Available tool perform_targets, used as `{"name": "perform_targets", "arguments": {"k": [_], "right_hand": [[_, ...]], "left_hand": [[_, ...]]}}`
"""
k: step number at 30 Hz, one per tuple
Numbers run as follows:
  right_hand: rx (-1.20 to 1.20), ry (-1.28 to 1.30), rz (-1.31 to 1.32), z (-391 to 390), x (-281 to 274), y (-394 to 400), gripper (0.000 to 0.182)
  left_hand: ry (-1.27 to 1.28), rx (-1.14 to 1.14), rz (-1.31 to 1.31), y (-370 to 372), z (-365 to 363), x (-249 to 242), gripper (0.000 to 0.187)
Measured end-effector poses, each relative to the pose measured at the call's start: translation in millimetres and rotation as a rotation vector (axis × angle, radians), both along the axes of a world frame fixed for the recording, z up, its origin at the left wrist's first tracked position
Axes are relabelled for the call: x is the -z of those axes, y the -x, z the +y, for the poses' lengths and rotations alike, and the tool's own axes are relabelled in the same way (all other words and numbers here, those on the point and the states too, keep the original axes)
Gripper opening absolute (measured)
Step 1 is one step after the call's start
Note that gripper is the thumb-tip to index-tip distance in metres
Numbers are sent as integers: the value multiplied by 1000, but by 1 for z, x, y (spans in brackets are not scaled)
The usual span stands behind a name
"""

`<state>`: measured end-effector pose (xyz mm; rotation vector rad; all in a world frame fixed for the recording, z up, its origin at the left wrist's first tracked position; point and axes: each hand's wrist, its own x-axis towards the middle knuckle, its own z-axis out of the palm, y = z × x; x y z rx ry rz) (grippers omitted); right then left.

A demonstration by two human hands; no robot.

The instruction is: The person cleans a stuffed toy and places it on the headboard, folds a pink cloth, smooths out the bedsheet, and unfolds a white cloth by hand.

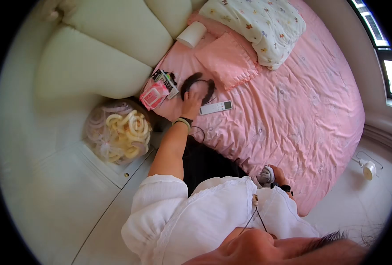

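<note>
My left hand (191,102) reaches onto the pink bed sheet (266,119). Its fingers are closed at the lower left end of a curved black band (210,90), perhaps headphones; the exact contact is partly hidden. Just right of this hand lies a white remote control (216,107). To its left are a pink-and-white packet (153,96) and small black-and-white packages (167,81). My right hand (279,175) is near the bed's front edge, wrapped round a bunched grey item (265,176), which looks like cloth.
A pink pillow (227,59), a white roll (191,34) and a patterned white quilt (258,26) lie farther up the bed. On the left, a clear bag of pale yellow curled pieces (125,132) stands beside the padded headboard (94,62). A white object (369,169) is on the right floor.
</note>
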<state>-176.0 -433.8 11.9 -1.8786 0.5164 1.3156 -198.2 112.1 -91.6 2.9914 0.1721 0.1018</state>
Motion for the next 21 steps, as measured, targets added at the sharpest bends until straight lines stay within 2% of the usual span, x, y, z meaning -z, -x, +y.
{"name": "perform_targets", "arguments": {"k": [1, 3, 5, 6, 9, 12, 14, 17, 19, 20, 21], "right_hand": [[-149, -21, -108, -22, 22, 5, 29], [-447, -67, -254, -60, 75, 5, 21], [-750, 85, -391, -10, 15, -8, 18], [-768, 5, -368, -10, 21, -11, 17], [-1002, -39, -559, -9, 39, -24, 23], [-669, -128, -275, 4, 55, -35, 29], [-415, -128, -222, 46, 12, -34, 25], [-507, -115, -402, 58, 2, -32, 22], [-986, -21, -754, 57, 4, -31, 23], [-633, 65, -403, 64, 6, -27, 30], [-815, 14, -533, 68, -4, -18, 31]], "left_hand": [[-42, 11, -147, -3, -6, -3, 20], [72, 22, -242, -7, -17, -27, 13], [241, -41, -266, -3, -29, -65, 14], [257, -72, -285, 2, -35, -84, 16], [247, -190, -288, 36, -46, -133, 16], [154, -280, -252, 86, -41, -148, 15], [104, -302, -224, 121, -31, -141, 12], [64, -292, -127, 151, -16, -133, 10], [-6, -232, -142, 154, -3, -108, 12], [-12, -212, -118, 152, 1, -99, 11], [-19, -194, -93, 149, 5, -92, 11]]}}
